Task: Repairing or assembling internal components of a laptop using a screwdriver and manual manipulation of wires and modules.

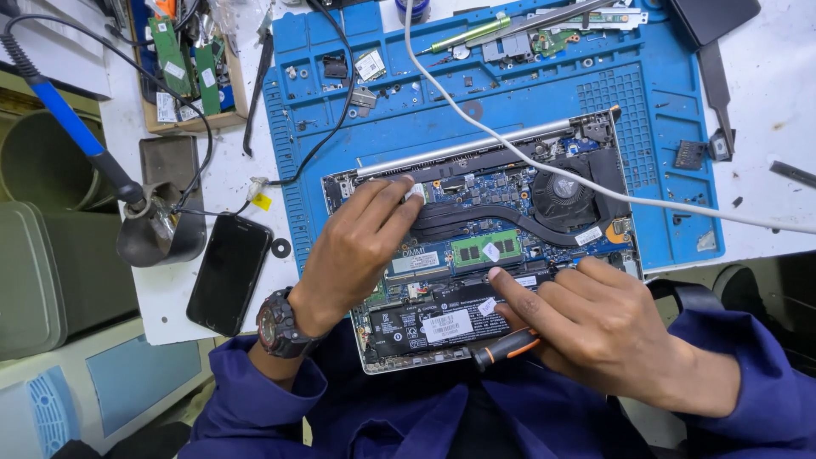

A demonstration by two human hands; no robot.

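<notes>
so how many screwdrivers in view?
2: an orange-and-black screwdriver under the right hand, and a green-handled screwdriver at the blue mat's top. Clutter may hide more.

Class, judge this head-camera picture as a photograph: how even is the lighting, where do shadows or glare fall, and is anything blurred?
Head view: bright, even overhead light; soft shadow under the left hand on the open laptop; mild sheen on the phone; right hand sharp; edges slightly bowed by the wide lens.

opened laptop, internals exposed; orange-black screwdriver gripped
</notes>
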